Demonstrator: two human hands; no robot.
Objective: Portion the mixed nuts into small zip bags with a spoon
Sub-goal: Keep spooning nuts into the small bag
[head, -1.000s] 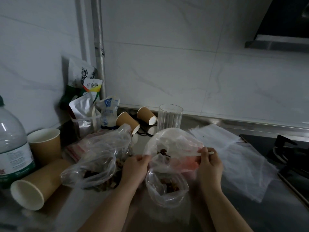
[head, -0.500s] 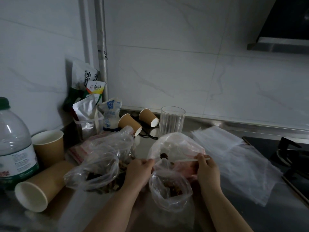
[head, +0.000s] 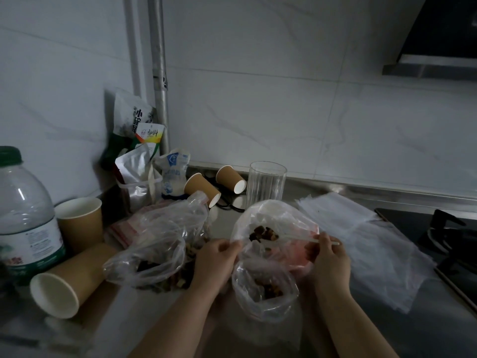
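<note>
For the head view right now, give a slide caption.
Right hand lifts a spoon of nuts while left hand holds the bag.

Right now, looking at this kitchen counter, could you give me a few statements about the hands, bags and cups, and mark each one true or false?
1. The right hand pinches a white plastic spoon loaded with dark mixed nuts. True.
2. The left hand rests flat on the counter. False: it grips the edge of a clear plastic bag.
3. The clear ribbed drinking glass lies on its side. False: it stands upright.
4. A large brown paper cup lies tipped over at the left. True.
5. The small clear bag near the wrists is empty. False: it holds some nuts.
</note>
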